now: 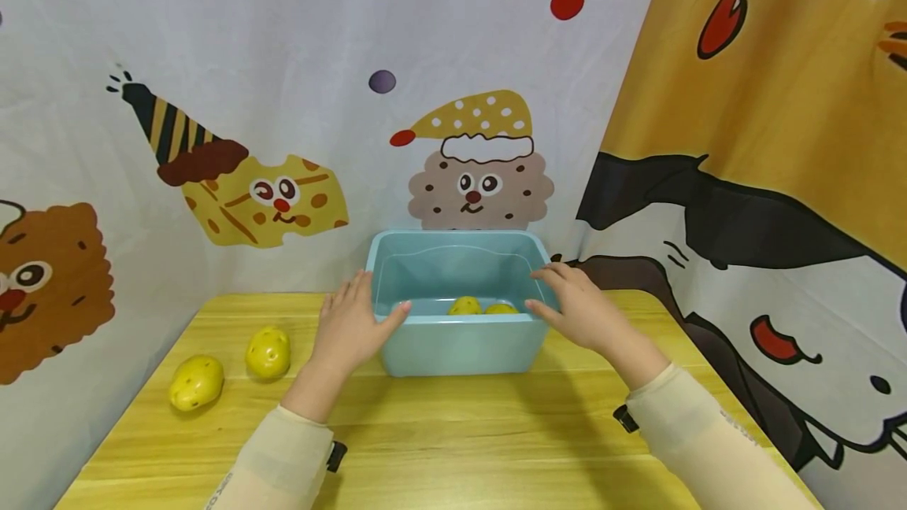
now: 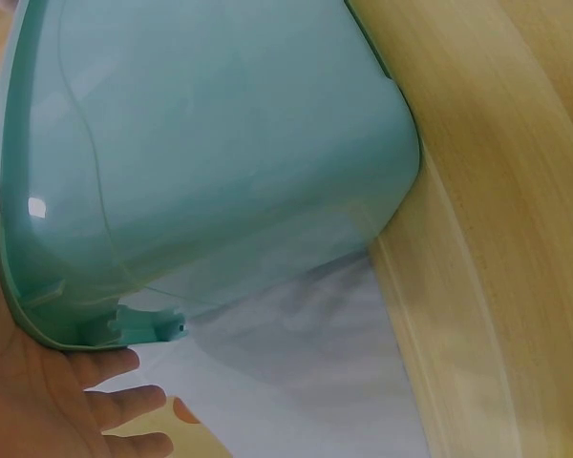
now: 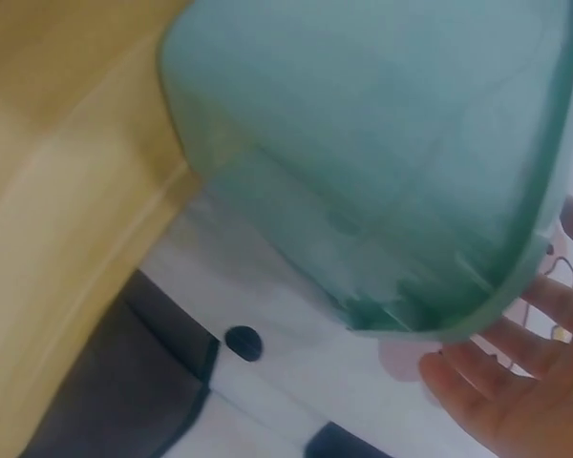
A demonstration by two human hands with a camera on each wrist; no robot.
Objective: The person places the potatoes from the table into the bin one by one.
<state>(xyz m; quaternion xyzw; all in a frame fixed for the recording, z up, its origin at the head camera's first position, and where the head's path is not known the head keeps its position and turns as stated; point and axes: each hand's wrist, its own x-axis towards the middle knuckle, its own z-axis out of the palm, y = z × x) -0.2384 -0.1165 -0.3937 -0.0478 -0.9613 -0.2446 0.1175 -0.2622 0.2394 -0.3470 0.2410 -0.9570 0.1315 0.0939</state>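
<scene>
A light blue plastic bin (image 1: 464, 345) stands upright on the table. Inside it lie two yellow potatoes (image 1: 464, 305), partly hidden by the front wall. My left hand (image 1: 352, 319) is at the bin's left front corner, its fingers straight along the outside and the thumb over the front rim. In the left wrist view, those fingers (image 2: 124, 405) spread just below the rim. At the opposite side my right hand (image 1: 579, 304) is by the right rim, fingers loosely extended. The right wrist view shows its fingers (image 3: 497, 367) beside the rim; firm contact is hard to tell.
Two more yellow potatoes, a rounder one (image 1: 268, 352) and a longer one (image 1: 196, 382), lie on the wooden table (image 1: 439, 447) left of the bin. Directly behind the table hangs a cartoon-printed cloth (image 1: 298, 38), which also runs along both sides.
</scene>
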